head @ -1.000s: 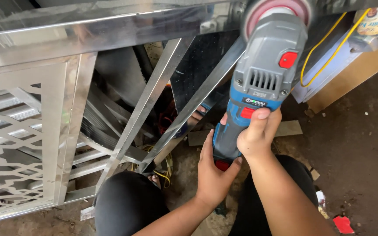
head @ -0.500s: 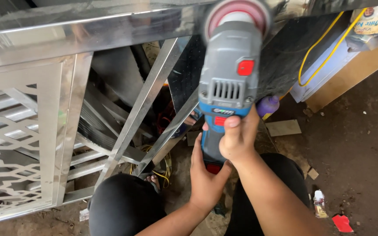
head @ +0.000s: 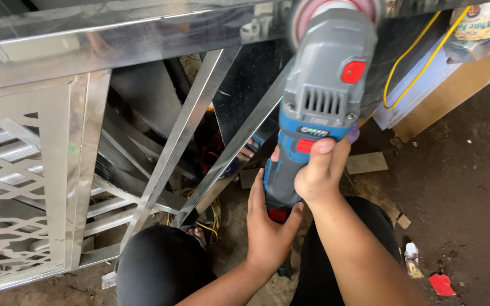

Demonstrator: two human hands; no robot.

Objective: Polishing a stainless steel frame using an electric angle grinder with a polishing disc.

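So I'm holding the grinder (head: 319, 107) lengthwise, disc end pointing away at the steel rail (head: 114, 45).
Right hand (head: 320, 173) is clamping the body; left hand (head: 267, 226) is cupping the tail end, nearer me.

We are in a rough metal workshop, crouched over a bare dirt floor (head: 472, 187) strewn with scraps and litter. In front of us stands a shiny steel frame (head: 114, 45) with slanting bars (head: 182, 136) and a cut-out patterned panel (head: 7, 215), the sort of gate or grille such a shop turns out. A grey and blue angle grinder (head: 319, 107) with a pink disc, a loose yellow cable (head: 409, 62) and boards (head: 449, 90) leaning at the edge add to the look of a fabrication place.
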